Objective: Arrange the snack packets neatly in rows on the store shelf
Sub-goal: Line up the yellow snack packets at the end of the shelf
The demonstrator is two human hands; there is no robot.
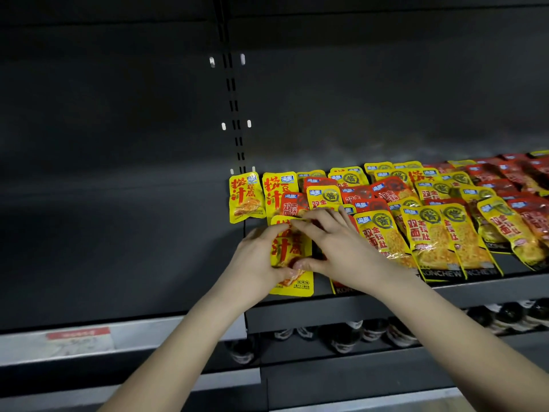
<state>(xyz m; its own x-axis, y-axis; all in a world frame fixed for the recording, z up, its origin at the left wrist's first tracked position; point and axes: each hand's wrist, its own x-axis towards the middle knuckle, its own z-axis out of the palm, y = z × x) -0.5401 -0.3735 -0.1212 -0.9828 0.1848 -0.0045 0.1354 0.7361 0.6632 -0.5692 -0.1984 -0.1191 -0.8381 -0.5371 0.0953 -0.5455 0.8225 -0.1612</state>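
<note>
Head view: both hands grip yellow snack packet (292, 251) with red lettering.

A dark grey metal back panel (118, 99) fills the upper view, dimly lit, with a faint sheen low on its right side. A slotted upright (233, 99) runs down its middle, its slots in pairs, with small white tabs (243, 58) on either side at three heights. Left of the upright lies a matte dark grey shelf deck (118, 248). Along its front edge runs a pale price rail (178, 331) carrying a blurred red-and-white label (78, 340). Below the right bay's dark front lip (326, 312), a row of dark bottles (371, 330) with pale labels stands on a lower level, out of focus. A second pale rail (228, 380) crosses the bottom.
</note>
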